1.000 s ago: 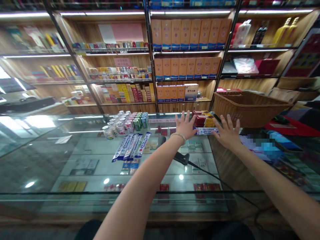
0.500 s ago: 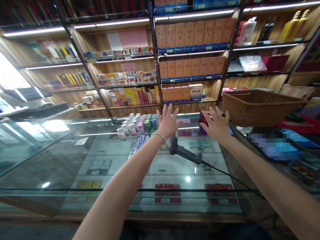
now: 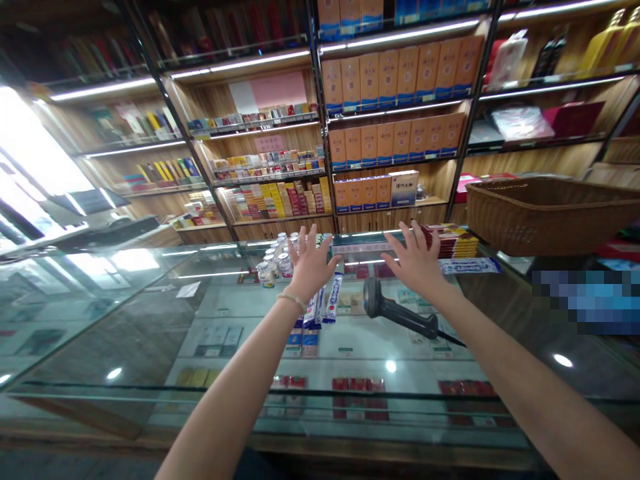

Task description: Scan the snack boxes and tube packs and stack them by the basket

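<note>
Both arms reach out over a glass display counter [image 3: 325,373]. My left hand [image 3: 310,267], a bracelet at its wrist, is open with fingers spread and holds nothing. It hides part of a group of small bottles and cans [image 3: 283,257]; blue-and-white long packets [image 3: 333,299] lie just below it. My right hand [image 3: 413,260] is open as well, fingers apart and nothing in them. Beside it sits a stack of red and yellow boxes [image 3: 457,241], with another blue-and-white packet [image 3: 470,265] in front. A black handheld barcode scanner [image 3: 400,313] lies on the glass between my forearms.
A brown wicker basket [image 3: 545,223] stands at the right end. Behind the counter, lit wooden shelves hold orange boxes [image 3: 390,80] and many small packs [image 3: 280,200]. A white paper slip [image 3: 189,289] lies on the left of the glass. The scanner's cable runs right.
The view has shifted, so the counter and shelves sit further right in the picture. Both hands stay open and sit slightly further left in the picture; more packets and boxes show around them.
</note>
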### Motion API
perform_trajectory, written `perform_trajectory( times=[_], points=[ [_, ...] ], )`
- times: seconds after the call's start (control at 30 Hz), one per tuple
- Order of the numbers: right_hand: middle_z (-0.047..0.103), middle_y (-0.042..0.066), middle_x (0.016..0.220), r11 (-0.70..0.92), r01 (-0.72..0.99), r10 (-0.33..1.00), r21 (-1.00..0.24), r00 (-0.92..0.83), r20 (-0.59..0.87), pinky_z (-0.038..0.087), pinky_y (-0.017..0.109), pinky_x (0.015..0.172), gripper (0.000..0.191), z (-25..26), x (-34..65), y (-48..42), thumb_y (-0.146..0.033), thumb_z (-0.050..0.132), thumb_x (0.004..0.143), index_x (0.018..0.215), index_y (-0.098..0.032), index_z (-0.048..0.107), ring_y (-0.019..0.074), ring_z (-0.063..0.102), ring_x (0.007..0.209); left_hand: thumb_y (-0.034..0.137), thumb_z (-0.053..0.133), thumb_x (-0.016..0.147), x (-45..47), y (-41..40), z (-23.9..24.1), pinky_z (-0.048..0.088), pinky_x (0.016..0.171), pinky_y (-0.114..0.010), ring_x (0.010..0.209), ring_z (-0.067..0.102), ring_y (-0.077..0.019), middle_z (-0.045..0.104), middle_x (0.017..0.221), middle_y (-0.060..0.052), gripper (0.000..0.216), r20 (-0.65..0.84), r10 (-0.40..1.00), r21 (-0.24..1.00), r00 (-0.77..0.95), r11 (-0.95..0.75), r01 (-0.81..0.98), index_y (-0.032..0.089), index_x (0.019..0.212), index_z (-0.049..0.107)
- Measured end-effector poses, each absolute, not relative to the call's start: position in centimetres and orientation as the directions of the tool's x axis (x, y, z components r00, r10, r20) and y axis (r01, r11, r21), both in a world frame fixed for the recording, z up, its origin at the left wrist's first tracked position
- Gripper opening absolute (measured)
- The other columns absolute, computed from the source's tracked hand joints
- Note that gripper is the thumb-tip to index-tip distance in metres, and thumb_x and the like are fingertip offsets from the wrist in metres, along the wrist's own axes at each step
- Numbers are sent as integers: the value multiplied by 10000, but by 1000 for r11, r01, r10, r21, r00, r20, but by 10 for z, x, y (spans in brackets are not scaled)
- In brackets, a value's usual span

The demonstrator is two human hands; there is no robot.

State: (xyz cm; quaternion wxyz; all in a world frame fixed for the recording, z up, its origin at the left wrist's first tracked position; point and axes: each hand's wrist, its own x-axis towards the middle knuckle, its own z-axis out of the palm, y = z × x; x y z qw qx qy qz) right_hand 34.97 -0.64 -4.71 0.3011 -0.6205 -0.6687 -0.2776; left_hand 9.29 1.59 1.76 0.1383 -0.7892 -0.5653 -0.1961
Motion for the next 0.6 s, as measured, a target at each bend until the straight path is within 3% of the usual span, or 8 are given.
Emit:
perform_trajectory(
  times=[0.37, 0.6],
  points=[
    [466, 187, 1642, 67, 998, 700, 0, -47, 713, 157, 701, 1227, 513, -61, 338, -17, -489, 427, 1076, 1467, -218, 619, 375, 339, 1530, 488, 566, 1003, 70, 8, -18, 40, 1297, -725, 1653, 118, -400, 255, 1772, -91, 471, 492, 840, 75, 229, -303, 950, 311, 1429, 658],
    [486, 176, 1626, 101, 994, 686, -38, -42, 726, 144, 679, 1224, 507, -62, 338, -19, -490, 414, 1074, 1435, -223, 649, 361, 353, 1514, 482, 610, 982, 60, -2, -17, 47, 1289, -743, 1642, 159, -413, 300, 1756, -92, 438, 507, 820, 36, 266, -329, 944, 290, 1364, 706]
  ],
)
